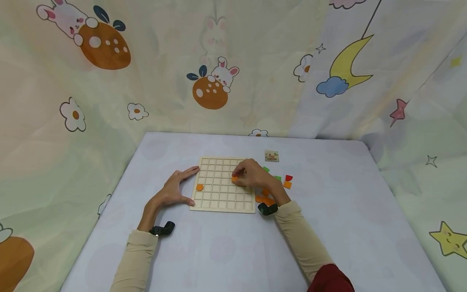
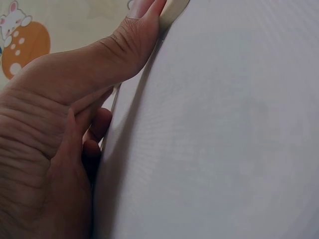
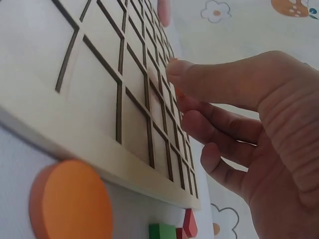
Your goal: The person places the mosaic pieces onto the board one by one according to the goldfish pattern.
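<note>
- Nearest, a beige left sleeve (image 1: 136,259) and a beige right sleeve (image 1: 306,243) lie over the white tabletop (image 1: 197,263), whose covering bears faint grey round spots; dark red fabric (image 1: 330,280) shows at the right elbow.
- A gridded wooden board (image 1: 220,196) lies flat, about midway between the worktop's left and right edges.
- The left hand (image 1: 170,190) has its thumb and fingers spread apart, touching the board's left edge, thumb by the near-left corner, fingertips toward the far-left one.
- An orange disc (image 1: 200,187) sits on the grid near that left edge.
- The right hand (image 1: 253,172) pinches another orange piece (image 1: 234,178) between thumb and finger over the board's right half; whether it touches the grid, I cannot tell.
- Beside the board's right edge lie loose orange pieces (image 1: 268,201), with green pieces (image 1: 278,178) and a red piece (image 1: 289,177) farther off.
- A small patterned card (image 1: 271,156) lies past the board's far-right corner, toward the worktop's far edge.
- Beyond that edge hangs a pale fabric backdrop (image 1: 164,52), printed with rabbits, flowers, stars and a yellow moon (image 1: 346,61), wrapping round both sides.
</note>
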`<state>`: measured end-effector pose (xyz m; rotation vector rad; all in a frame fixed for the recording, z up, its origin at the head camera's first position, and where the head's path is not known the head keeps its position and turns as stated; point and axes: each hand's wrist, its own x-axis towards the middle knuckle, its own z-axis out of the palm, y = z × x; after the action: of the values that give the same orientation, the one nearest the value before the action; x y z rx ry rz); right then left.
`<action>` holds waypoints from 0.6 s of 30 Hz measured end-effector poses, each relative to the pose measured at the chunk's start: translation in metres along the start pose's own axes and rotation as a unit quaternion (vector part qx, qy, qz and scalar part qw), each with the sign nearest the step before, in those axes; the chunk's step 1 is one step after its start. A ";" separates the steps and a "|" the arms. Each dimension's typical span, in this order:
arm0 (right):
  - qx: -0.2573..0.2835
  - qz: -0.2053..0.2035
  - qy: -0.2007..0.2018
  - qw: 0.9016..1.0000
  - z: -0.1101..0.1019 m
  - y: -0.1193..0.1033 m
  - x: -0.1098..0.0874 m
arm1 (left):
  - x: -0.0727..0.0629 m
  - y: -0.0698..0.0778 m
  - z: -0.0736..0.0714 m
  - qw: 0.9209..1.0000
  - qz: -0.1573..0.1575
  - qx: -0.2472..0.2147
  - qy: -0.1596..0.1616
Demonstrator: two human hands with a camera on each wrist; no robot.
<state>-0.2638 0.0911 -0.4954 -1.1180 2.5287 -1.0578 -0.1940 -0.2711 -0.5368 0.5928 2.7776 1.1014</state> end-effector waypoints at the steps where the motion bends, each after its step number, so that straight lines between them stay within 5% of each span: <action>1: 0.003 -0.002 0.001 1.000 0.002 0.000 0.002 | 0.000 0.000 0.000 1.000 0.001 0.002 0.002; 18: 0.003 -0.022 0.006 1.000 0.022 -0.011 0.030 | -0.003 0.002 0.001 1.000 0.013 0.013 0.013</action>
<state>-0.2692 0.0527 -0.5005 -1.1754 2.5203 -1.0853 -0.1907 -0.2702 -0.5360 0.6243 2.8174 1.0876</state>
